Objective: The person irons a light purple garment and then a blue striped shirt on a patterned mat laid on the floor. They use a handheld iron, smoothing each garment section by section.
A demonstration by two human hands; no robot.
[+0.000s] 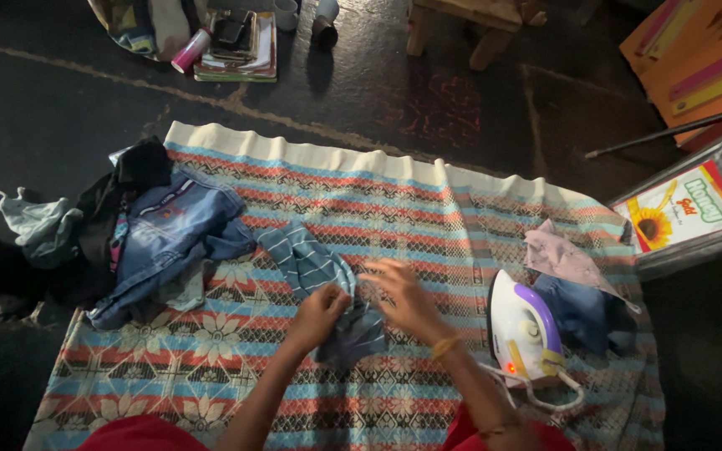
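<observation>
I sit on a dark, cracked floor (60,108) in dim light — a wooden stool (470,21) stands ahead of me, orange boards (695,58) lie at my far right, a book stack (240,50) beyond.

A white-and-purple iron (526,330) stands on the patterned blanket (428,200), denim clothes (160,242) heaped opposite.

The striped garment (319,284) is soft, matt cloth. The patterned blanket (428,200) under it is woven cloth and looks a bit rough. The iron (526,327) is smooth, shiny plastic. The jeans (169,238) are thick denim. The stool (470,25) is wood. The floor (60,108) is dark and slightly glossy.
</observation>
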